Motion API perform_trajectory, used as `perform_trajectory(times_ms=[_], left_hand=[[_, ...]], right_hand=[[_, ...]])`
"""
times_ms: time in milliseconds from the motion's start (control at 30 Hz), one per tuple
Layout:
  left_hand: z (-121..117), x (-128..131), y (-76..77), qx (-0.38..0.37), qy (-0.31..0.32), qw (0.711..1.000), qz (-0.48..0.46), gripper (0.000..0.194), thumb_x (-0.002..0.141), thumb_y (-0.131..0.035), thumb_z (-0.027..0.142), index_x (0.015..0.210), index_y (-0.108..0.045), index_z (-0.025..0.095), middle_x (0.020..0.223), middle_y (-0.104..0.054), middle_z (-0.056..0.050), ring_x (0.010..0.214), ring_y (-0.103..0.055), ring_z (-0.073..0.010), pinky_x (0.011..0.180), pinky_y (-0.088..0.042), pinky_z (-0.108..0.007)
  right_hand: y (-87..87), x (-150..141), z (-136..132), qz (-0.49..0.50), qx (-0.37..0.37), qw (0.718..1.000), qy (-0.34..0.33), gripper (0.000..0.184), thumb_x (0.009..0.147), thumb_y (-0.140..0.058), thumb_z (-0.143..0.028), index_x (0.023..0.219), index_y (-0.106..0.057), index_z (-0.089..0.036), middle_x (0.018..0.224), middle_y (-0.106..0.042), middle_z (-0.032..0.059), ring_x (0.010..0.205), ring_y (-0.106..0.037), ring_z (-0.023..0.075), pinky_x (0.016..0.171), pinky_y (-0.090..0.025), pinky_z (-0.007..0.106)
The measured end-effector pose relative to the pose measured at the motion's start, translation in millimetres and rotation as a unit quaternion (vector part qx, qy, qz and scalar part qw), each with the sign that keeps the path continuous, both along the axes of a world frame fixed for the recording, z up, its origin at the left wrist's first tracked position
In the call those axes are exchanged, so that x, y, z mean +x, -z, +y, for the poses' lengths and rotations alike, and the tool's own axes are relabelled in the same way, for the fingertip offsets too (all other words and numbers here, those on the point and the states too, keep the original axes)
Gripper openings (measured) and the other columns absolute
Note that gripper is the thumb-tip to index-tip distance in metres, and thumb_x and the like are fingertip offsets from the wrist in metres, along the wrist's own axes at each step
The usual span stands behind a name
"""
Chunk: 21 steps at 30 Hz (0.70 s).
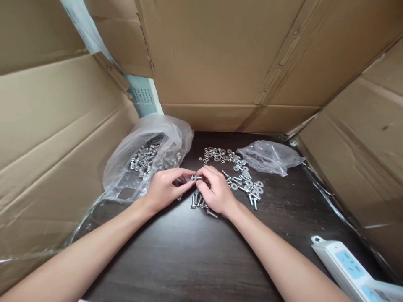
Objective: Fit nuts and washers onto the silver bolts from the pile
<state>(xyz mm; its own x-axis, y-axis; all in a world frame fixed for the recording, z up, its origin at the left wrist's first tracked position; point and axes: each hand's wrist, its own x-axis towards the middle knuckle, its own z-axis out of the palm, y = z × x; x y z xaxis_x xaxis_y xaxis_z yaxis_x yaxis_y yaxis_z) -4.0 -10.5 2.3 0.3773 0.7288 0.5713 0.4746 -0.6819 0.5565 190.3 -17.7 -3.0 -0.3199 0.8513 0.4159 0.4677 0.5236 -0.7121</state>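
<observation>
A small silver bolt (195, 178) lies sideways between my two hands, with what looks like a nut or washer on it. My left hand (168, 184) pinches its left end between thumb and fingertips. At the other end, the thumb and fingers of my right hand (215, 188) close round the tip. Loose bolts (197, 199) lie on the table just below and partly under my right hand. To the right of that hand are more bolts mixed with flat washers (248, 184). Farther back is a scatter of nuts and washers (217, 154).
An open clear plastic bag (110, 176) holding many bolts stands at the left. A crumpled clear bag (270, 157) lies at the back right. Cardboard walls (226, 54) surround the dark table (176, 260). A white power strip (343, 264) sits at the front right.
</observation>
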Motion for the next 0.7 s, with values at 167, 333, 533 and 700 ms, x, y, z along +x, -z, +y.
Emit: perform_trajectory(times_ms=[167, 333, 533, 700], left_hand=[[-0.3, -0.1, -0.6, 0.002, 0.004, 1.0, 0.002, 0.015, 0.092, -0.074, 0.026, 0.103, -0.077, 0.016, 0.087, -0.081, -0.002, 0.067, -0.074, -0.0111, 0.059, -0.06, -0.015], [-0.1, -0.1, 0.1, 0.001, 0.004, 1.0, -0.002, 0.015, 0.092, -0.074, 0.025, 0.103, -0.077, 0.016, 0.089, -0.081, -0.002, 0.069, -0.074, -0.0112, 0.06, -0.059, -0.015], [0.8, -0.2, 1.2, -0.005, 0.001, 1.0, -0.005, 0.016, 0.093, -0.073, 0.027, 0.104, -0.078, 0.016, 0.089, -0.081, -0.002, 0.07, -0.075, -0.0118, 0.061, -0.06, -0.015], [0.8, -0.8, 1.0, -0.017, 0.002, 1.0, -0.002, 0.017, 0.093, -0.073, 0.028, 0.105, -0.078, 0.017, 0.09, -0.081, -0.003, 0.07, -0.075, -0.0124, 0.063, -0.061, -0.017]], right_hand=[[0.3, 0.3, 0.2, 0.0, 0.001, 1.0, 0.001, 0.007, 0.087, -0.05, -0.022, 0.082, -0.054, -0.021, 0.079, -0.057, 0.0026, 0.079, -0.052, 0.0212, 0.074, -0.04, 0.035], [1.1, 0.3, 0.5, 0.001, 0.002, 1.0, 0.001, 0.007, 0.087, -0.05, -0.022, 0.082, -0.055, -0.022, 0.078, -0.057, 0.0023, 0.078, -0.052, 0.0207, 0.073, -0.04, 0.034], [1.1, 0.2, 0.5, 0.005, 0.001, 1.0, 0.002, 0.007, 0.087, -0.05, -0.022, 0.081, -0.056, -0.021, 0.076, -0.057, 0.0019, 0.077, -0.052, 0.0205, 0.072, -0.039, 0.034], [0.8, 0.4, 0.7, 0.002, 0.001, 1.0, 0.0, 0.009, 0.087, -0.05, -0.022, 0.08, -0.056, -0.021, 0.077, -0.058, 0.002, 0.077, -0.052, 0.0204, 0.072, -0.038, 0.034]])
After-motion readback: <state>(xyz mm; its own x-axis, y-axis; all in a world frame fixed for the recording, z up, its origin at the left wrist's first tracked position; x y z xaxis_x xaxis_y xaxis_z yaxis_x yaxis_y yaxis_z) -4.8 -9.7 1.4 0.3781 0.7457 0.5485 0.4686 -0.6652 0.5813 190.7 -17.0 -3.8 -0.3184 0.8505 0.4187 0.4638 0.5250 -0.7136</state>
